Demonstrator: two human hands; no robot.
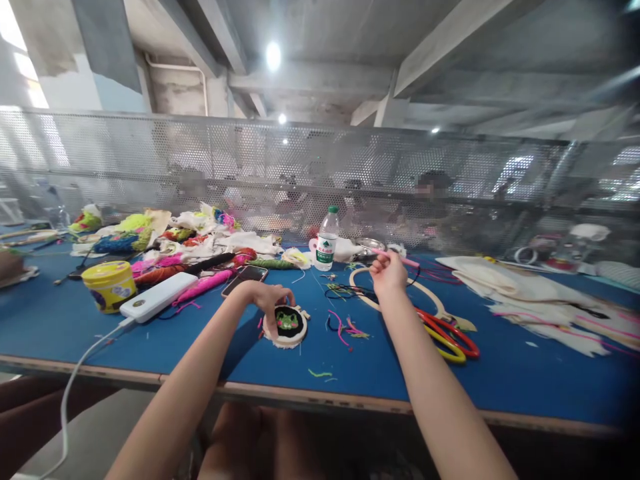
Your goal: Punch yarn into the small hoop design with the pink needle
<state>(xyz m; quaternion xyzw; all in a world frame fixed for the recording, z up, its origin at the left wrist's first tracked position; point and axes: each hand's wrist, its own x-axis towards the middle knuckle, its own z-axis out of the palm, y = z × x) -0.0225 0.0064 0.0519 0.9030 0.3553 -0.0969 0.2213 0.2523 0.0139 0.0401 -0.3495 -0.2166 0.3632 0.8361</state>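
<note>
My left hand (270,300) grips a small round embroidery hoop (306,328) near the table's front edge, thumb on its left side and fingers bent over the top. Inside the hoop, a green frog face (287,323) with pink cheeks stands on a black ground. My right hand (390,272) is raised to the right of the hoop, fingers closed around a pink pen-shaped punch needle (410,261); its tip is too small to make out. Dark thread (345,292) runs loosely near this hand. Below my right wrist are red-handled scissors (457,333) and a yellow handle (445,348).
A larger hoop (430,293) lies by my right forearm. A water bottle (327,240) stands behind. Left are a phone (235,283), white power bank (160,297), yellow tub (107,285) and yarn bundles (210,283). Folded cloth (520,287) lies right. Thread scraps (345,328) dot the blue tabletop.
</note>
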